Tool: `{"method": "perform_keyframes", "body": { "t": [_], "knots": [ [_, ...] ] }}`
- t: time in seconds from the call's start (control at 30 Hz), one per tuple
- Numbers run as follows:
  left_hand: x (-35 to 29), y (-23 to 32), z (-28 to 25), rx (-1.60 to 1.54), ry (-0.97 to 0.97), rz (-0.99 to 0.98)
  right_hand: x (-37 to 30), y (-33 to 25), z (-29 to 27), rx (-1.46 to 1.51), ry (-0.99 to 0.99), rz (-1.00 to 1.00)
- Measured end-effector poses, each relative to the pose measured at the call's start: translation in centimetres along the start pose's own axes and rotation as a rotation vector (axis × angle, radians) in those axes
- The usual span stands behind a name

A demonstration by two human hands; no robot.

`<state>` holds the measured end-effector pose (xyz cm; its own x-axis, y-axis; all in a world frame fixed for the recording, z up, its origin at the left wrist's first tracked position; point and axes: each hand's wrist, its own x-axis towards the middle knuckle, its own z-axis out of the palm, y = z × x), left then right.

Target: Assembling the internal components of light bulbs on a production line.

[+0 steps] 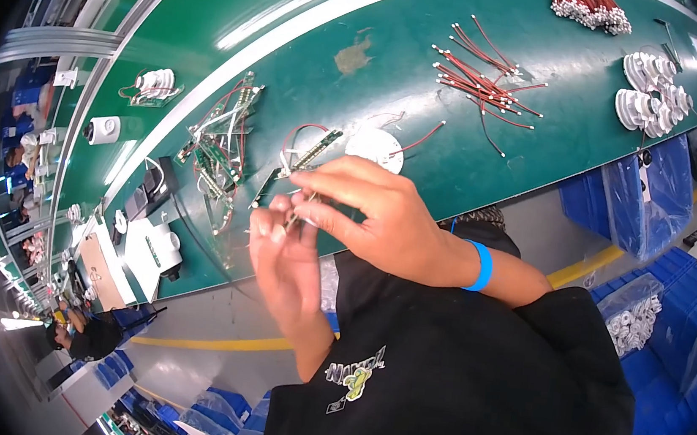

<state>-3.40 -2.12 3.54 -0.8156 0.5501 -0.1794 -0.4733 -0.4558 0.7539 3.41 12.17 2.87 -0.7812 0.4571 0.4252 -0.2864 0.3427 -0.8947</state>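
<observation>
My left hand (289, 258) and my right hand (383, 213) meet over the near edge of the green workbench (313, 69). Their fingertips pinch together around something small and thin, mostly hidden by the fingers. Just beyond them lies a narrow green circuit board (319, 150) with a red wire. Beside it, past my right hand's knuckles, a round white part (375, 148) rests flat with a red lead (418, 138) running off to the right. To the left sits a tangled pile of green circuit boards (218, 153) with red and white wires.
Loose red cables with white connectors (486, 83) lie farther right, with a thick cable bundle (591, 9) behind. Stacked white round parts (652, 96) stand at the far right. White housings (104, 131) are on the left. Blue bins (665, 200) line the floor at right.
</observation>
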Motion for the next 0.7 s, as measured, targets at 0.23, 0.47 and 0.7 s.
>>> {"method": "perform_keyframes", "body": {
  "t": [0.23,0.47,0.7],
  "knots": [
    [-1.2,1.7,-3.2,0.662,-0.177,-0.066,-1.8,-1.5,-0.5,0.168,-0.243,0.26],
    [-1.7,0.5,-4.7,0.435,-0.223,-0.221,0.2,-0.1,-4.1,-0.037,-0.142,0.097],
    [-1.2,0.7,-6.0,0.428,-0.465,-0.103,3.9,7.2,-7.3,-0.993,-0.195,0.636]
  ]
}}
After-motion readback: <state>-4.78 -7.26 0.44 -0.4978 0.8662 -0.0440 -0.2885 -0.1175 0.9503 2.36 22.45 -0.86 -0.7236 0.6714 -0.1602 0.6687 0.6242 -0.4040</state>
